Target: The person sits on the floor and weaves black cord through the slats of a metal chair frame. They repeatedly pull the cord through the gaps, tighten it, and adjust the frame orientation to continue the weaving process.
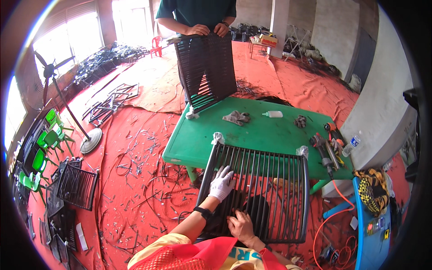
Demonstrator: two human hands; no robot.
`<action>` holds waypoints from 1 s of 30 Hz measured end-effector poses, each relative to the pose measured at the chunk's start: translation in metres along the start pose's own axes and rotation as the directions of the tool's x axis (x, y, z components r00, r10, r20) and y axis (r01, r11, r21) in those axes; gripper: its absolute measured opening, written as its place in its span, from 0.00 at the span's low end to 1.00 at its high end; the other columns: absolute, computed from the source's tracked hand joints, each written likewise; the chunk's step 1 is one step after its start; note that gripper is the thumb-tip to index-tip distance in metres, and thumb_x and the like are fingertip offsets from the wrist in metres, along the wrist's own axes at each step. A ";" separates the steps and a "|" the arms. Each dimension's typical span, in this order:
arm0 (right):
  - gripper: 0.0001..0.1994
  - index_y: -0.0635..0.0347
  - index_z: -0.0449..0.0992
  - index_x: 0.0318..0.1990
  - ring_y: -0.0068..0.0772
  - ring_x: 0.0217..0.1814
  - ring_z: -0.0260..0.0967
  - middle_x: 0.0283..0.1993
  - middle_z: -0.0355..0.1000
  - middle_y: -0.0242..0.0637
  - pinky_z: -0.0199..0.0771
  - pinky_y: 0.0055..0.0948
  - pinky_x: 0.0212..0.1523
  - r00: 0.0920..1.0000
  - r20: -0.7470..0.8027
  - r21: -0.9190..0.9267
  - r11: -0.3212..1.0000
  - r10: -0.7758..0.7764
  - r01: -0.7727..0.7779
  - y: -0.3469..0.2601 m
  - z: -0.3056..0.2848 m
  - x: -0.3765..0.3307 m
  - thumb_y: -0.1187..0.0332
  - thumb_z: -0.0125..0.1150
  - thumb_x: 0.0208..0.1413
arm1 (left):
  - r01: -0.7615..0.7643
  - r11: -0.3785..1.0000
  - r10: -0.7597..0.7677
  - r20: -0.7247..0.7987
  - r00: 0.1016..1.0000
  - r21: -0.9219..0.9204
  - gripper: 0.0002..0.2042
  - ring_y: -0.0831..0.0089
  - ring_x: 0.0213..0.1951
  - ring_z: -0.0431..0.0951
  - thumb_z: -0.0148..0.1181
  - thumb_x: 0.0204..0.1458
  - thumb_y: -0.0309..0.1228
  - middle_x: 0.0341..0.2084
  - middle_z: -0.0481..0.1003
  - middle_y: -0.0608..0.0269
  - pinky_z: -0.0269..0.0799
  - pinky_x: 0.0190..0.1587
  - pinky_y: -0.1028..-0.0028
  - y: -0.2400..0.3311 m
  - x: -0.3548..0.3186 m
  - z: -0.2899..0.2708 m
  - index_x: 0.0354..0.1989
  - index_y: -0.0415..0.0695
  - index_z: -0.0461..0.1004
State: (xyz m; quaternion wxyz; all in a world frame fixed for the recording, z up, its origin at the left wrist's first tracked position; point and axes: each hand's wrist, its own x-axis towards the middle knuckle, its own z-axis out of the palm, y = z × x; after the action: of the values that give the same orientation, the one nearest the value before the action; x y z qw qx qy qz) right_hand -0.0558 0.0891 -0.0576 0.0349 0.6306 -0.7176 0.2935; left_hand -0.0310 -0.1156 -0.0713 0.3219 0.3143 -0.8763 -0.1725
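Observation:
A black frame strung with dark slats (pixel 284 193) leans from the green table's near edge down toward my lap. My left hand (pixel 222 183), in a white glove, lies on the slats near the left rail, fingers stretched out. Lower down, my bare right hand (pixel 241 225) has its fingers curled in at the slats, and whatever they pinch is too small to make out. White wrapping (pixel 218 137) covers the frame's upper left corner, and more wrapping (pixel 302 152) covers the upper right one. Across the table, a person's hands (pixel 198 29) rest on the top of a similar slatted panel (pixel 207 67).
On the green table (pixel 265 135) lie grey gloves (pixel 236 118), a white squeeze bottle (pixel 272 114), a power drill (pixel 322 150) and a water bottle (pixel 352 144). An orange cord (pixel 320 225) trails at right beside a blue table (pixel 373 238). A fan (pixel 91 140) and stacked panels (pixel 77 185) stand left.

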 end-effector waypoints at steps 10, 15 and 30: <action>0.07 0.55 0.80 0.34 0.46 0.47 0.69 0.44 0.71 0.46 0.68 0.40 0.47 0.998 -0.064 0.111 0.994 -0.002 0.009 0.000 -0.005 0.003 0.67 0.61 0.48 | -0.008 1.000 0.008 -0.003 1.000 0.012 0.18 0.57 0.62 0.62 0.58 0.47 0.37 0.59 0.65 0.59 0.67 0.56 0.63 0.003 0.003 -0.002 0.48 0.48 0.74; 0.07 0.56 0.80 0.34 0.46 0.47 0.69 0.44 0.71 0.47 0.67 0.39 0.47 0.999 -0.055 0.120 0.993 0.004 0.003 0.000 -0.005 0.004 0.67 0.61 0.48 | 0.038 0.999 -0.038 0.022 0.999 -0.027 0.19 0.58 0.62 0.61 0.58 0.47 0.37 0.59 0.65 0.60 0.62 0.59 0.63 0.005 0.003 -0.003 0.49 0.46 0.74; 0.07 0.54 0.80 0.32 0.45 0.47 0.68 0.44 0.71 0.44 0.66 0.40 0.49 0.996 -0.071 0.167 0.985 0.055 -0.042 0.002 0.000 0.000 0.65 0.61 0.48 | -0.069 0.997 0.071 -0.024 0.997 0.043 0.17 0.56 0.60 0.65 0.58 0.48 0.36 0.56 0.68 0.58 0.60 0.60 0.62 -0.004 0.006 0.001 0.47 0.47 0.76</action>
State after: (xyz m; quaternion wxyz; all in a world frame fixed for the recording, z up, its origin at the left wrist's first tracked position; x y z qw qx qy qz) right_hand -0.0577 0.0889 -0.0581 0.0025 0.6022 -0.7040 0.3765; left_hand -0.0336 -0.1224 -0.0716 0.3322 0.2924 -0.8860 -0.1384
